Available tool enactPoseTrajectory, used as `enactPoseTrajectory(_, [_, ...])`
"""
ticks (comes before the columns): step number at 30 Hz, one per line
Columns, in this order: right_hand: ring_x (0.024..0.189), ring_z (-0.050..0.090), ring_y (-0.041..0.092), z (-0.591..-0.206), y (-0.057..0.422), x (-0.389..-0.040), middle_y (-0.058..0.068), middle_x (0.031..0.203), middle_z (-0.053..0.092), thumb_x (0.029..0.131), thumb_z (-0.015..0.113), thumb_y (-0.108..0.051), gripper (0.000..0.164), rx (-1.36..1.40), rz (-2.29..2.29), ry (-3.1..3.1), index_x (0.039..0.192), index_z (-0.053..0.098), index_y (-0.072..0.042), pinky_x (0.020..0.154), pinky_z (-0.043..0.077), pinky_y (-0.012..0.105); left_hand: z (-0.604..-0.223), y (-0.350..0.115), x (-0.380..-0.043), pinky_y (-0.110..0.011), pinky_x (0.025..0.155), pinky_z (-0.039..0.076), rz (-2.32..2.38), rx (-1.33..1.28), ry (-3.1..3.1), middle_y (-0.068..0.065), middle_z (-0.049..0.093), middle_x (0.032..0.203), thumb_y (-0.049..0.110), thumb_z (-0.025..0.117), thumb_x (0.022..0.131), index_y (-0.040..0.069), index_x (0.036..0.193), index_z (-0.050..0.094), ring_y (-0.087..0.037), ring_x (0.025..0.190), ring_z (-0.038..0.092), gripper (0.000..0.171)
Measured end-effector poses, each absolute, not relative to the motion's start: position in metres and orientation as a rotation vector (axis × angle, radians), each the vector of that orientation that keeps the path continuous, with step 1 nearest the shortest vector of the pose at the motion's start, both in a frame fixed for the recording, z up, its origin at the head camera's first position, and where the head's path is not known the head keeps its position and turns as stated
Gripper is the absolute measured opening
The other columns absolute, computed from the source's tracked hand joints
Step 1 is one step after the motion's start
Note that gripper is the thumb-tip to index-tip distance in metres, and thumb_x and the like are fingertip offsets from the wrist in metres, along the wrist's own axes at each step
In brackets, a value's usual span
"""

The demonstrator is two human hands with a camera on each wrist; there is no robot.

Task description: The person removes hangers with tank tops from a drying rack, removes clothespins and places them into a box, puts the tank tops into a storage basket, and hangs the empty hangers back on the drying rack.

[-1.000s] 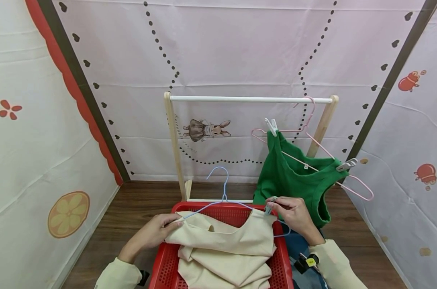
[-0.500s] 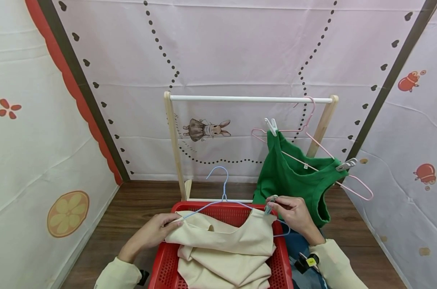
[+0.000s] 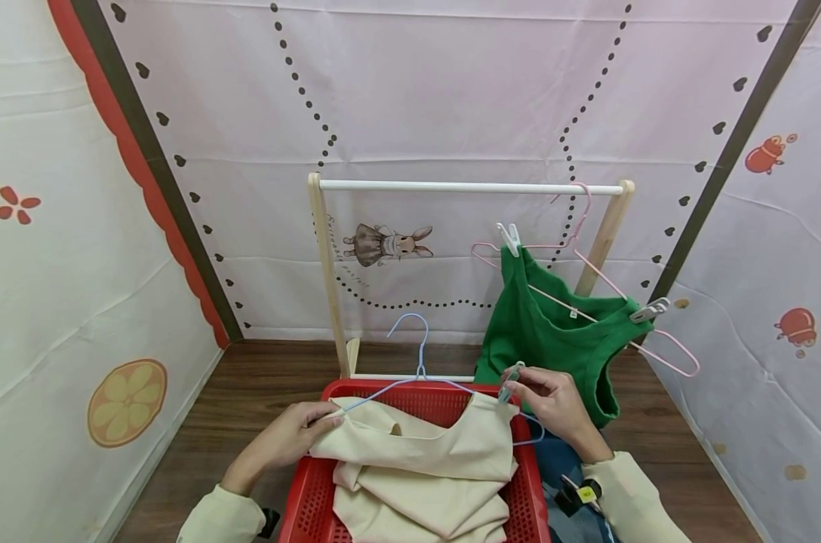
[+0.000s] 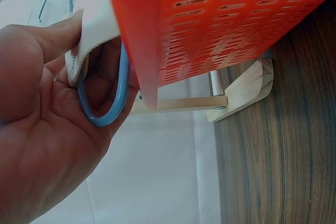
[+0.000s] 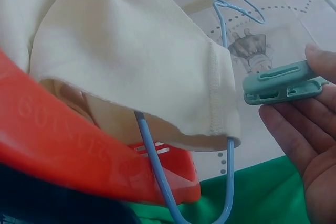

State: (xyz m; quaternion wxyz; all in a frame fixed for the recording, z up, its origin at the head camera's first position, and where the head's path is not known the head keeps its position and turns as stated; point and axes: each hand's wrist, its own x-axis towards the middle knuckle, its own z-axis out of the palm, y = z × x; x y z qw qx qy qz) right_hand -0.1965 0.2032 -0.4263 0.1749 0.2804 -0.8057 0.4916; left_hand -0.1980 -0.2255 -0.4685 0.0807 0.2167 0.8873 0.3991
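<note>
A cream sleeveless top (image 3: 424, 452) lies draped over the red basket (image 3: 300, 494), with a blue hanger (image 3: 422, 351) run through its shoulders. My left hand (image 3: 288, 434) pinches the top's left shoulder against the hanger; in the left wrist view the hanger's looped end (image 4: 119, 100) pokes out below the cloth, within the hand. Between thumb and fingers, my right hand (image 3: 553, 403) holds a pale green clothespin (image 5: 281, 82). The clothespin's front end points toward the right shoulder strap (image 5: 223, 93) and stands apart from it in the right wrist view.
Behind the basket stands a wooden rack with a white rail (image 3: 465, 186). A green top (image 3: 553, 332) hangs there from a pink hanger (image 3: 587, 207), held by a white clip (image 3: 510, 237) and a grey clip (image 3: 650, 310). Blue cloth (image 3: 567, 471) lies right of the basket.
The clothespin's upper end has risen slightly in my right hand. My left hand, the cream top and the blue hanger stay where they were.
</note>
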Motion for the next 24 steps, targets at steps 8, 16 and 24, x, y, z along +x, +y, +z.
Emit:
enactPoseTrajectory(8, [0.082, 0.07, 0.013, -0.426, 0.207, -0.194, 0.022, 0.096, 0.071, 0.088, 0.066, 0.01, 0.017, 0.765, 1.425, -2.299, 0.105, 0.07, 0.009, 0.074, 0.054, 0.015, -0.468, -0.225, -0.197, -0.023, 0.065, 0.046, 1.198, 0.634, 2.647, 0.004, 0.063, 0.088, 0.028, 0.058, 0.101, 0.02, 0.107, 0.071, -0.004, 0.073, 0.054, 0.016])
enactPoseTrajectory(16, [0.087, 0.068, 0.005, -0.446, 0.222, -0.205, 0.023, 0.099, 0.071, 0.087, 0.066, 0.012, 0.022, 0.761, 1.49, -2.271, 0.109, 0.069, 0.007, 0.077, 0.054, 0.015, -0.469, -0.226, -0.198, -0.023, 0.065, 0.047, 1.199, 0.645, 2.659, 0.004, 0.064, 0.089, 0.029, 0.058, 0.101, 0.02, 0.108, 0.07, -0.004, 0.073, 0.054, 0.017])
enactPoseTrajectory(24, [0.09, 0.069, 0.002, -0.459, 0.232, -0.207, 0.024, 0.102, 0.069, 0.089, 0.066, 0.009, 0.024, 0.761, 1.582, -2.241, 0.113, 0.067, 0.009, 0.078, 0.054, 0.017, -0.47, -0.226, -0.198, -0.023, 0.065, 0.047, 1.193, 0.644, 2.656, 0.004, 0.063, 0.088, 0.029, 0.058, 0.101, 0.021, 0.107, 0.07, -0.004, 0.072, 0.054, 0.016])
